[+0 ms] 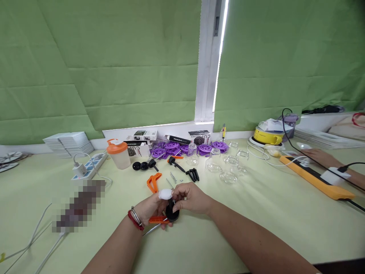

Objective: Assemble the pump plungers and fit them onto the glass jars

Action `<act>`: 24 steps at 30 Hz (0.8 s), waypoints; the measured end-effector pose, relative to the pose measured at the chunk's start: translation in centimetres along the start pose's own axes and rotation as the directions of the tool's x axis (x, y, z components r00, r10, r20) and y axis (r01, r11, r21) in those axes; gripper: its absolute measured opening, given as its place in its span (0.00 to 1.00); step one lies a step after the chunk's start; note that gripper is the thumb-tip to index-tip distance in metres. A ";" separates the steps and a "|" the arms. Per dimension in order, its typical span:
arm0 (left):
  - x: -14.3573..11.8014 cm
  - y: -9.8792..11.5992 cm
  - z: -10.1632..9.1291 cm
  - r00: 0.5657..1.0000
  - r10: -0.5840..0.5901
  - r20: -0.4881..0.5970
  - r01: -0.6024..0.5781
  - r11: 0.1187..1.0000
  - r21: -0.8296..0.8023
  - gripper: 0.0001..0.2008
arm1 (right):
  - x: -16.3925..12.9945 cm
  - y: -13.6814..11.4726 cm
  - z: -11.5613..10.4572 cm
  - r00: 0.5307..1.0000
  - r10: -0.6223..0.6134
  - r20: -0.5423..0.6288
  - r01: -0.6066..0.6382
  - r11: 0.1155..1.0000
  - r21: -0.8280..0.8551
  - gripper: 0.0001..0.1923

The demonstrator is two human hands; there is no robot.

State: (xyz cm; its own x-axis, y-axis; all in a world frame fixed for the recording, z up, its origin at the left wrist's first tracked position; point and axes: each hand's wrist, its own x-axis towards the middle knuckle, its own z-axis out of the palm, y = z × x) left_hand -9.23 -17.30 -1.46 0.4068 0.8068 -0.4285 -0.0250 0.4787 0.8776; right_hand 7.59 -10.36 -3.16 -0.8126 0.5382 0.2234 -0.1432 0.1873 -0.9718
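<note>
My left hand is wrapped round a black round part with a short stem, low over the table. An orange plastic piece and a thin metal rod stick out beneath the same hand. Something white and rounded covers the tip of my left thumb. My right hand is closed, its thumb and fingers pressed on the stem of the black part; any small piece between them is hidden. Just beyond lie orange brackets, long screws and several black pegs.
Black knobs, purple wheel-shaped parts and printed boxes line the back. Clear cups stand right of centre. A shaker bottle and power strip are leftward. Another person's hand reaches past an orange power strip.
</note>
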 end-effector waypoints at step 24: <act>0.1 -0.2 -0.2 0.999 0.005 0.051 -0.005 1.000 -0.011 0.25 | 0.1 0.8 0.2 0.997 0.067 0.043 -0.071 0.991 0.110 0.20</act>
State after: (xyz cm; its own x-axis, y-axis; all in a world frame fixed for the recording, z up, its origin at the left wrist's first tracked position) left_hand -9.34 -17.24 -1.71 0.4524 0.7906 -0.4126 -0.0369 0.4788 0.8771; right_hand 7.27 -10.32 -3.96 -0.8442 0.5133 0.1548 -0.1465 0.0568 -0.9876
